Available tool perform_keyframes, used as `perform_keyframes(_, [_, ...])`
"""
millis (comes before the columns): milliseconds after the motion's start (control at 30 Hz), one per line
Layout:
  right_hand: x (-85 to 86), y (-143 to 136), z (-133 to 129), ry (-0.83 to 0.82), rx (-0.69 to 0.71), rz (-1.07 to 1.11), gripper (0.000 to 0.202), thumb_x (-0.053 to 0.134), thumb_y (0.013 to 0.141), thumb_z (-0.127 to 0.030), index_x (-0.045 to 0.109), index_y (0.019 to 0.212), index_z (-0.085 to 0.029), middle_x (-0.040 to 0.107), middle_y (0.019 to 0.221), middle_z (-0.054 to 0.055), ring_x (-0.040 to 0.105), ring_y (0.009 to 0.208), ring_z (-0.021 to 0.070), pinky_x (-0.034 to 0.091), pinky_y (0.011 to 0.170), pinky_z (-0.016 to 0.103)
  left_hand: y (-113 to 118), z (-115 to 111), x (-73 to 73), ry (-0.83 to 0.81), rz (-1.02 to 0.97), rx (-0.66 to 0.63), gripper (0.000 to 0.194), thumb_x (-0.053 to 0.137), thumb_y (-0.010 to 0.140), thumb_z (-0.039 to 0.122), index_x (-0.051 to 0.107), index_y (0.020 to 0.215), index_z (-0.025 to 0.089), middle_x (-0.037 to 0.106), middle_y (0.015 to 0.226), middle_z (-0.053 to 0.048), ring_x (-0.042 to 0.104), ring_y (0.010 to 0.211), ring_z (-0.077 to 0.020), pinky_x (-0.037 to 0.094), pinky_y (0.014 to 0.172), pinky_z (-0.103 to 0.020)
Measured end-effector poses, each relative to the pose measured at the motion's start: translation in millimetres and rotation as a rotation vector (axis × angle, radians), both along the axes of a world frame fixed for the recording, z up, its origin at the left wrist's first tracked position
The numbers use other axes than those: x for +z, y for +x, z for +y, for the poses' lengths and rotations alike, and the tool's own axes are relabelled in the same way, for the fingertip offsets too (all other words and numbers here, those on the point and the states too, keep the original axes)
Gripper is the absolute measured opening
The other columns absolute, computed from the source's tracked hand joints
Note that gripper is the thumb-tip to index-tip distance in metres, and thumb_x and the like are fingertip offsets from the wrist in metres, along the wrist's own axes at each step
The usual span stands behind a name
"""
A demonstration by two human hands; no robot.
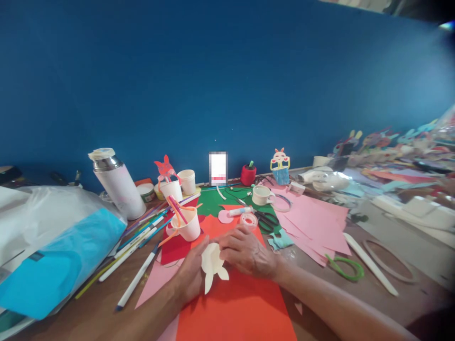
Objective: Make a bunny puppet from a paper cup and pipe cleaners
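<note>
A cream paper cutout (213, 263) with two ear-like points facing down lies between my hands, over an orange-red sheet (234, 308). My left hand (192, 270) grips its left side. Curled fingers of my right hand (245, 251) close on its upper right edge; their tips are partly hidden. Just beyond are a tape roll (249, 220), a white glue stick or marker (241, 211) on a pink round piece (225, 217), and black scissors (266, 221). A white cup (188, 225) with orange and red strips stands to the left.
Pink sheets (313, 222), a green loop (344, 268) and a long white stick (371, 265) lie right. Several pens (137, 282), a tilted white flask (119, 184) and a plastic bag (71, 227) are left. A blue wall (220, 85) rises behind.
</note>
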State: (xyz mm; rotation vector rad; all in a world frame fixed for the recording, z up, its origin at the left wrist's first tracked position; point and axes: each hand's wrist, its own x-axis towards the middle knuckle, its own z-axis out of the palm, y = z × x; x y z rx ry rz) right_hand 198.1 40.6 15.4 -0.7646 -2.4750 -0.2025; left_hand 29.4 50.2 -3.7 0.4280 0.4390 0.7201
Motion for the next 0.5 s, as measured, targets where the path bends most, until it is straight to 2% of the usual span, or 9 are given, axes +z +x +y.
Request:
perform_keyframes(133, [-4.3,0,-2,-0.207,0.004,0.308,0.009,0.047,0.081,-0.015,0.053,0.084,-0.020,0.062,0.088,0.002,0.053,0.084,0.0139,0.037,0.075,0.030,-2,0,1.1,0.032,-0.031,-0.051,0.027,0.043,0.083,0.031,0.060,0.089,0.011,0.063,0.082,-0.009,0.059,0.079,-0.0184,0.043,0.076,-0.033])
perform_keyframes(233, [-8.8,1,1,-0.436,-0.105,0.624,0.005,0.048,0.082,-0.021,0.053,0.081,-0.019,0.060,0.081,0.003,0.054,0.078,0.0138,0.041,0.073,0.028,-7,1,4.5,0.055,-0.045,-0.095,0.026,0.042,0.083,0.031,0.058,0.095,0.015,0.060,0.105,-0.012,0.055,0.098,-0.0239,0.039,0.084,-0.039])
perform_keyframes(300, [-13.1,3,7,-0.542,-0.201,0.762,0.009,0.050,0.082,-0.026,0.054,0.079,-0.019,0.058,0.075,0.002,0.054,0.073,0.0137,0.042,0.069,0.026,-11,2,8.7,0.071,-0.017,-0.086,0.027,0.043,0.083,0.029,0.056,0.101,0.014,0.054,0.116,-0.014,0.050,0.107,-0.0251,0.037,0.088,-0.039])
perform_keyframes(400, [-21.4,8,18,-0.580,-0.264,0.892,0.014,0.053,0.079,-0.031,0.056,0.078,-0.018,0.057,0.075,0.002,0.052,0.071,0.0137,0.042,0.066,0.025,-15,3,17.9,0.112,0.085,-0.031,0.030,0.045,0.082,0.025,0.052,0.109,0.013,0.051,0.121,-0.015,0.048,0.111,-0.0252,0.035,0.091,-0.038])
perform_keyframes(500, [-29.5,12,26,-0.588,-0.268,1.014,0.017,0.057,0.075,-0.034,0.057,0.081,-0.017,0.057,0.080,0.003,0.052,0.074,0.0146,0.043,0.066,0.026,-16,3,25.2,0.214,0.182,0.072,0.029,0.048,0.080,0.021,0.051,0.107,0.014,0.059,0.110,-0.014,0.056,0.100,-0.0233,0.041,0.084,-0.035])
